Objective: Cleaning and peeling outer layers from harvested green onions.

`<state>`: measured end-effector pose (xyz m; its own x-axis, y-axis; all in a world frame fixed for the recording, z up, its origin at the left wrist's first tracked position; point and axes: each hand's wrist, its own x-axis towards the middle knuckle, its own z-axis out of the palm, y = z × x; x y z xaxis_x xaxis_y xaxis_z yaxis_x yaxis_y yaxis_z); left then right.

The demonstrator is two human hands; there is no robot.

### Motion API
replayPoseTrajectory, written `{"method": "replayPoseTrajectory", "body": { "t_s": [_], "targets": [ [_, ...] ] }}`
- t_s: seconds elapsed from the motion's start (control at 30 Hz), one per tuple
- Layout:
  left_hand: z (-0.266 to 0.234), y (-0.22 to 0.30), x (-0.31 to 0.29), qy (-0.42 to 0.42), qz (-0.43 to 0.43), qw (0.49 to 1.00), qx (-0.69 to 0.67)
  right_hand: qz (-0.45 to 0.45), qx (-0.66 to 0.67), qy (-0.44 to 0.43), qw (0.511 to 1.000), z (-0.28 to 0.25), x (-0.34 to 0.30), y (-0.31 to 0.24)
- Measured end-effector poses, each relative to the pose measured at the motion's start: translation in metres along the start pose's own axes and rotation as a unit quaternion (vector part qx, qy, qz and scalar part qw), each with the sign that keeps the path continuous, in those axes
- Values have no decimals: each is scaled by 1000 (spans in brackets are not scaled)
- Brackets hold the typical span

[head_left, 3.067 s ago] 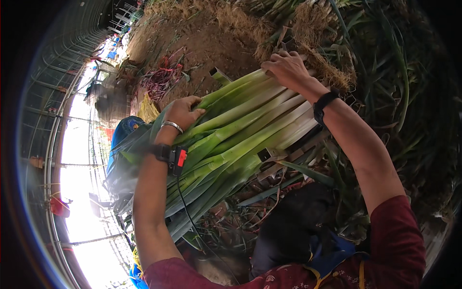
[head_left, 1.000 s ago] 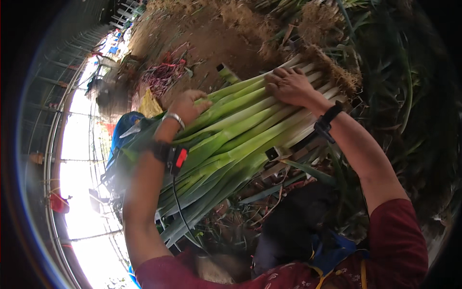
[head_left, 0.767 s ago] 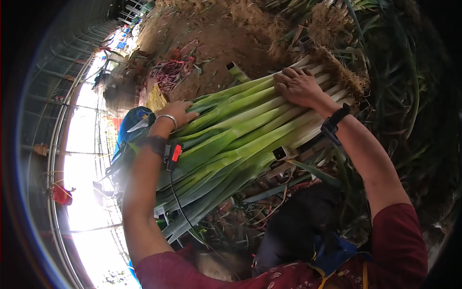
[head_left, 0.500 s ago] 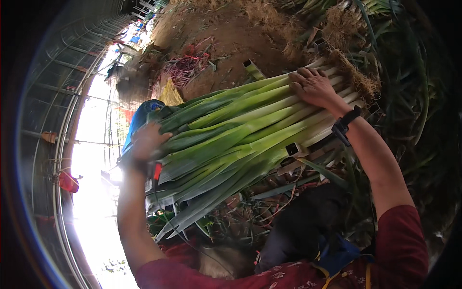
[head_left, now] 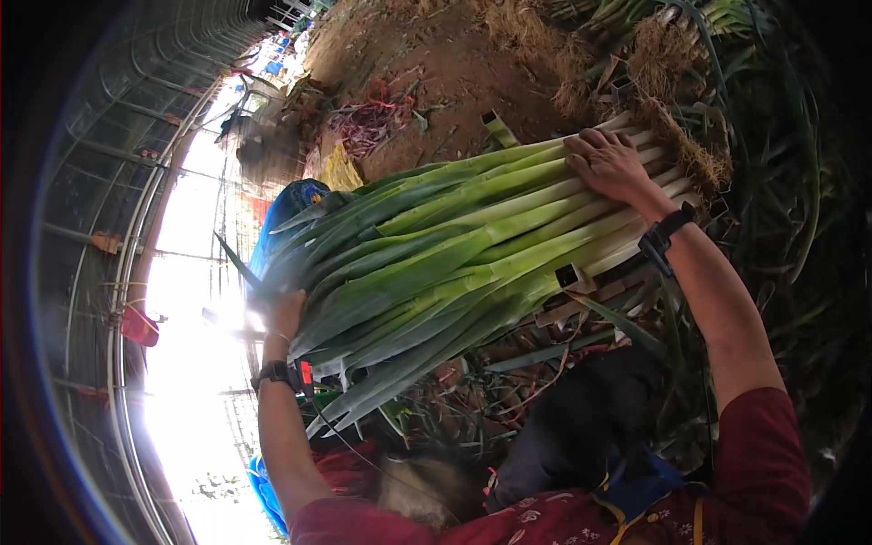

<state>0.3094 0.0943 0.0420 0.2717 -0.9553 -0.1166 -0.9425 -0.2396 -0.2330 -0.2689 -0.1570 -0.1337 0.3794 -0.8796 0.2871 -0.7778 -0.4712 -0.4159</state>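
A thick bundle of leeks (head_left: 472, 241) lies across in front of me, green leaves to the left, white shafts and stringy roots to the right. My right hand (head_left: 610, 165) rests on the white shafts close to the roots, its fingers bent over them and pressed together. At the leaf tips on the left is my left hand (head_left: 286, 313); leaves and glare hide its fingers. One loose leaf tip (head_left: 238, 262) juts out beyond that hand. Square metal tube ends (head_left: 569, 275) of a stand show on both sides of the bundle.
More rooted leeks (head_left: 668, 54) lie at the far right. On the earth floor are pinkish-red strings (head_left: 372, 118), and a yellow sack (head_left: 341, 170) stands near blue plastic (head_left: 289, 213). Leaf scraps (head_left: 445, 400) litter the near side. Bright light comes through the tunnel wall at left.
My left hand has moved down and slightly right along the leaf ends, and a loose leaf tip now sticks out there. My right hand stays on the shafts. The view has shifted slightly.
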Motion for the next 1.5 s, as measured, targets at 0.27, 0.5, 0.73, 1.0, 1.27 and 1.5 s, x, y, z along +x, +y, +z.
{"method": "replayPoseTrajectory", "body": {
  "t_s": [0.27,0.5,0.73,1.0,1.27,1.5],
  "targets": [
    [-43,-52,-32,-67,-124,988,64,-12,45,-5,999,8,0,-23],
    [-134,123,63,73,5,943,325,3,0,15,1000,2,1,-2],
    [-72,155,162,-9,109,989,97,-11,11,14,1000,7,1,-1],
    [-67,108,157,6,-4,992,125,-8,4,17,1000,8,2,1],
    [-51,25,124,-59,-125,983,124,-11,7,11,1000,5,2,0],
    [-58,41,145,-118,-141,960,212,8,5,-7,1000,8,4,-8]
  ]
}}
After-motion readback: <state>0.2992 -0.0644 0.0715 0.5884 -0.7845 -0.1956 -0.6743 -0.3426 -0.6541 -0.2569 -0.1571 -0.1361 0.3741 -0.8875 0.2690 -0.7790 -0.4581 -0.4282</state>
